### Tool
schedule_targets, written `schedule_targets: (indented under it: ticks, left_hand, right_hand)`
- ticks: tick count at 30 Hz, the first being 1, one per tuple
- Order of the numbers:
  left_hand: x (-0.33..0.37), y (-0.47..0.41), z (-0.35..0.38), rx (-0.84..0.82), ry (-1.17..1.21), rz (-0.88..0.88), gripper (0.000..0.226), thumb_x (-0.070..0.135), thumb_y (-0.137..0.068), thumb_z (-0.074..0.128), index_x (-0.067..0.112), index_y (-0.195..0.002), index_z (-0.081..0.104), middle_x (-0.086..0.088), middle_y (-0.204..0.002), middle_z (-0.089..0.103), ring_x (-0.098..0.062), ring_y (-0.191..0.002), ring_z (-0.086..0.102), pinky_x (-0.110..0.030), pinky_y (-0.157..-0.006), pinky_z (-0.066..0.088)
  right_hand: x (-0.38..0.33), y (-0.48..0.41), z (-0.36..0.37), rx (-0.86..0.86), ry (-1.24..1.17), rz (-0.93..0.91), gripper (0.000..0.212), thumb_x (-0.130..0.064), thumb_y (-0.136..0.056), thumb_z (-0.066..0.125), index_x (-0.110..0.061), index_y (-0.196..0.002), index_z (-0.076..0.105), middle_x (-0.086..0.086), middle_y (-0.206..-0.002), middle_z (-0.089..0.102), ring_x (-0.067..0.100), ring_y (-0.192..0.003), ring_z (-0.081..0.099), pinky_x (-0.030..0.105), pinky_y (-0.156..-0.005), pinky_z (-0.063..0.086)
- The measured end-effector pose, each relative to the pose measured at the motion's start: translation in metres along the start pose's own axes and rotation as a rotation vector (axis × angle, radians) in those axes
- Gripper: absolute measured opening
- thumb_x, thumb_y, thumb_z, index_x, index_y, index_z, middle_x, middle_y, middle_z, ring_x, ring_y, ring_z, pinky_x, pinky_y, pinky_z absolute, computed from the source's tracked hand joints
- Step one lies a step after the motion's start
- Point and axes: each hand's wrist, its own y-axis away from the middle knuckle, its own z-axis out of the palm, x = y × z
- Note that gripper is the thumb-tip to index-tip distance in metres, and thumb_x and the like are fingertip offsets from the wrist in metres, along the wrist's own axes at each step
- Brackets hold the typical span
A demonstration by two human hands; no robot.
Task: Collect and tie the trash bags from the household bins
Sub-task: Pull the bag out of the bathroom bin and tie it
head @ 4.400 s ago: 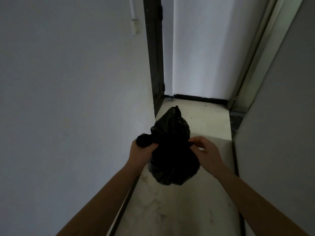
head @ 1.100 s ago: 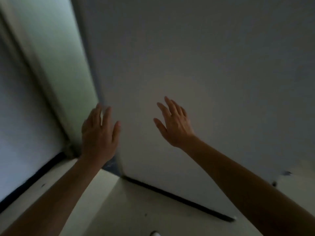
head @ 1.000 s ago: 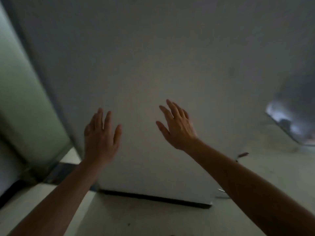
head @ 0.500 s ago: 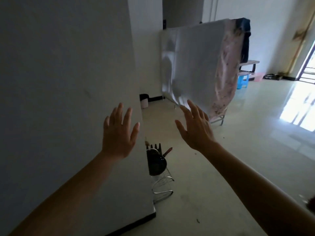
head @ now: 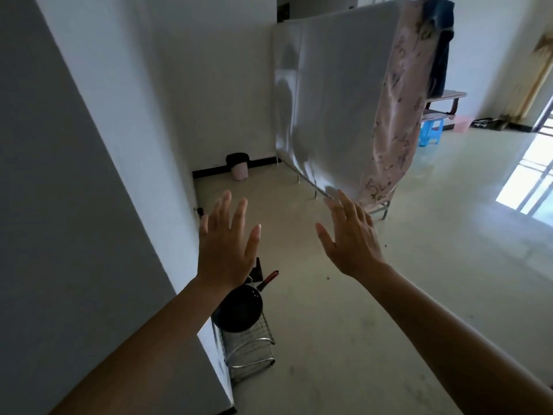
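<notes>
A small pale pink bin (head: 240, 171) lined with a black trash bag (head: 237, 158) stands on the floor against the far white wall. My left hand (head: 226, 245) and my right hand (head: 349, 236) are raised in front of me, fingers straight and spread, holding nothing. Both hands are well short of the bin, which lies beyond and slightly left of the gap between them. No tied black bag is in view.
A white wall corner (head: 167, 235) juts out on my left, with a black frying pan (head: 238, 313) on a wire rack (head: 250, 347) at its foot. A cloth-draped clothes rack (head: 344, 94) stands ahead right. A blue stool (head: 429, 131) and a bright window (head: 529, 178) are further right.
The black bag I held with both hands is gone from view and my hands are empty. My view has turned from the corridor walls into the open room, nearing the wall corner.
</notes>
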Motion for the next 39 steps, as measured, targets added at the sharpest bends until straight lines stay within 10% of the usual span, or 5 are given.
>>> schedule_targets:
  ticks: [22, 39]
  left_hand:
    - [-0.05, -0.465, 0.312, -0.083, 0.077, -0.042, 0.069, 0.061, -0.097, 0.013, 0.031, -0.16, 0.009, -0.008, -0.168, -0.007, -0.032, -0.154, 0.0, -0.059, -0.121, 0.011]
    - [-0.184, -0.769, 0.507, -0.084, -0.037, -0.25, 0.081, 0.064, -0.093, 0.017, 0.024, -0.16, -0.004, -0.012, -0.168, -0.008, -0.033, -0.154, 0.002, -0.047, -0.122, 0.007]
  right_hand:
    - [0.237, -0.418, 0.175, 0.123, 0.045, 0.039, 0.053, -0.047, -0.099, 0.047, -0.018, -0.143, 0.039, 0.016, -0.159, 0.029, 0.035, -0.142, 0.036, 0.047, -0.113, 0.033]
    - [0.336, -0.843, 0.385, -0.14, -0.081, -0.206, 0.067, -0.049, -0.099, 0.043, -0.017, -0.154, 0.02, 0.01, -0.164, 0.013, 0.03, -0.148, 0.023, 0.045, -0.117, 0.027]
